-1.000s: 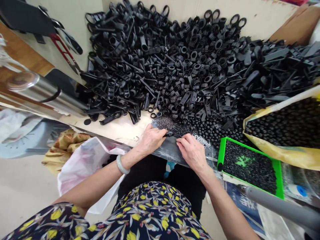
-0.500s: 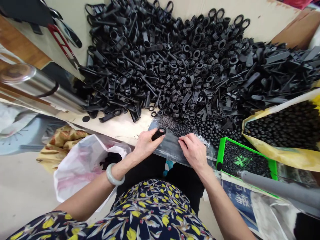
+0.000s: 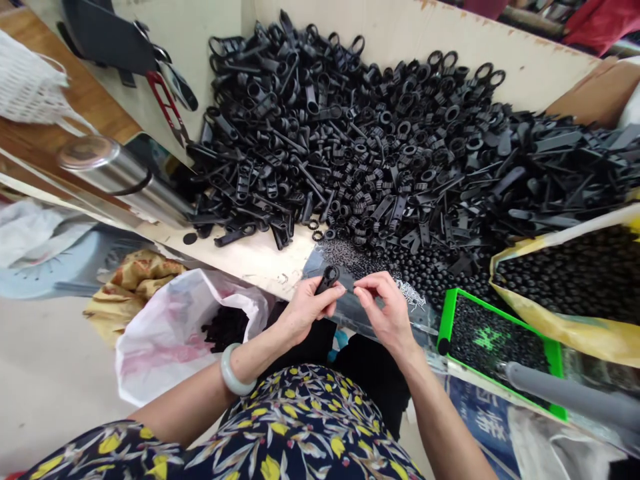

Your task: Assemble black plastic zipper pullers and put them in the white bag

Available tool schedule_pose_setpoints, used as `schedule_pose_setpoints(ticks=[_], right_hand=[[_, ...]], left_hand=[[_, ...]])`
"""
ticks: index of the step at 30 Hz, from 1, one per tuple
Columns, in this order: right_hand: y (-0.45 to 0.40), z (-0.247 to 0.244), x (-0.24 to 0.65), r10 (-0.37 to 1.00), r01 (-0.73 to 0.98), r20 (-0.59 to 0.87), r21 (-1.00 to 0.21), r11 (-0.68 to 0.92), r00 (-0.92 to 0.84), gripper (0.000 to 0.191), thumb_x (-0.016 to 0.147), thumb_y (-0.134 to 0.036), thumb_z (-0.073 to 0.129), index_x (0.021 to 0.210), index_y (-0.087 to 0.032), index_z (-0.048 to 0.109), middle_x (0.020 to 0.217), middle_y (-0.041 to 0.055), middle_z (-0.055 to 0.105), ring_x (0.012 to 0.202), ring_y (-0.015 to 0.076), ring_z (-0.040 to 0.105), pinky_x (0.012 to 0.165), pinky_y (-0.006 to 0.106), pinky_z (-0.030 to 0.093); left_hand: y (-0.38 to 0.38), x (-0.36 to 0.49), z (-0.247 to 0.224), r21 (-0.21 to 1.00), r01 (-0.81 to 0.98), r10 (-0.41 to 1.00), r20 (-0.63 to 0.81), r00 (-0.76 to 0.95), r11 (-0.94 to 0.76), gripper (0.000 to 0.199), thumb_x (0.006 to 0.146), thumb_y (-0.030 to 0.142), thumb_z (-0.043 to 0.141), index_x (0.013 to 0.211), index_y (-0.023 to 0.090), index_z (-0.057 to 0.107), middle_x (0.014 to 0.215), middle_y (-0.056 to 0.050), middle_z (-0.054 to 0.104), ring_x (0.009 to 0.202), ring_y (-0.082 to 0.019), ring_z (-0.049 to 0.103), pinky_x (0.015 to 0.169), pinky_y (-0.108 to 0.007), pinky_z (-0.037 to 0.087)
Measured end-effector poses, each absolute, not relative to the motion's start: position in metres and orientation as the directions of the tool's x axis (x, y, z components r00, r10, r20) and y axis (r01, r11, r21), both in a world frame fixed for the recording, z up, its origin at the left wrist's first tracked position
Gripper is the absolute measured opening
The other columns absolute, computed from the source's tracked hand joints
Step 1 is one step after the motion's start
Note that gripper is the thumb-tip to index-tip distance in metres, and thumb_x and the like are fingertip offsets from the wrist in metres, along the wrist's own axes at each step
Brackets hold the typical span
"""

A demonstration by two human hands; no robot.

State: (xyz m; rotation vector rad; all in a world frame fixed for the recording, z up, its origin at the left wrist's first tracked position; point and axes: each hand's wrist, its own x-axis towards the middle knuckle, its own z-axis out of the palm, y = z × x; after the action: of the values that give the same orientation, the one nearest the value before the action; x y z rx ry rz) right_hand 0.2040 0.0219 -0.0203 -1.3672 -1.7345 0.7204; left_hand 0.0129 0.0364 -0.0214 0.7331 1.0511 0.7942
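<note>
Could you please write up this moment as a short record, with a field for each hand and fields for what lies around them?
Left hand: holds a black plastic part between thumb and fingers
Right hand: fingertips pinched together beside that part; anything held is too small to tell
Ahead: heap of black plastic parts
Right side: green tray of small black pieces; yellow bag of black beads
Left side: white plastic bag holding black pieces; steel flask

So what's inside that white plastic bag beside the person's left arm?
Black plastic parts lie in the white plastic bag; whatever lies beneath them is hidden.
</note>
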Motion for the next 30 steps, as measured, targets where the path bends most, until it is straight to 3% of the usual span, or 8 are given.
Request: schedule_pose_setpoints(ticks=[14, 23, 27, 30], right_hand=[[0.012, -0.023, 0.204, 0.955, 0.449, 0.214, -0.846, 0.287, -0.206, 0.01, 0.101, -0.029, 0.062, 0.103, -0.026, 0.071, 0.098, 0.004, 0.064, 0.086, 0.0178, 0.063, 0.073, 0.032, 0.055], [0.001, -0.027, 0.197, 0.996, 0.255, 0.076, -0.963, 0.088, -0.055, 0.009, 0.096, -0.033, 0.072, 0.101, -0.025, 0.073, 0.094, 0.0034, 0.066, 0.083, 0.0169, 0.065, 0.071, 0.03, 0.056], [-0.005, -0.033, 0.193, 0.983, 0.327, 0.182, -0.93, 0.167, 0.014, 0.006, 0.096, -0.026, 0.072, 0.101, -0.024, 0.075, 0.093, 0.0034, 0.07, 0.084, 0.0169, 0.066, 0.072, 0.03, 0.057], [-0.008, -0.037, 0.191, 0.947, 0.427, 0.321, -0.854, 0.297, -0.017, 0.016, 0.096, -0.019, 0.071, 0.11, -0.025, 0.076, 0.1, 0.0045, 0.073, 0.089, 0.0174, 0.069, 0.076, 0.031, 0.059]], left_hand=[[0.024, 0.014, -0.019, 0.835, -0.197, 0.833, -0.432, 0.346, 0.515, 0.033, 0.085, 0.046, 0.075, 0.084, 0.015, 0.064, 0.053, 0.005, 0.056, 0.046, -0.006, 0.041, 0.045, -0.02, 0.025], [0.025, 0.014, -0.021, 0.757, -0.264, 0.787, -0.492, 0.372, 0.598, 0.037, 0.075, 0.045, 0.085, 0.086, 0.014, 0.068, 0.051, 0.006, 0.052, 0.044, -0.004, 0.036, 0.045, -0.02, 0.021], [0.026, 0.018, -0.02, 0.664, -0.35, 0.749, -0.546, 0.375, 0.66, 0.038, 0.069, 0.042, 0.089, 0.08, 0.014, 0.067, 0.048, 0.009, 0.046, 0.043, -0.003, 0.032, 0.044, -0.019, 0.018], [0.026, 0.021, -0.019, 0.554, -0.445, 0.71, -0.581, 0.399, 0.704, 0.036, 0.067, 0.039, 0.09, 0.076, 0.014, 0.065, 0.045, 0.01, 0.042, 0.04, -0.001, 0.027, 0.043, -0.018, 0.018]])
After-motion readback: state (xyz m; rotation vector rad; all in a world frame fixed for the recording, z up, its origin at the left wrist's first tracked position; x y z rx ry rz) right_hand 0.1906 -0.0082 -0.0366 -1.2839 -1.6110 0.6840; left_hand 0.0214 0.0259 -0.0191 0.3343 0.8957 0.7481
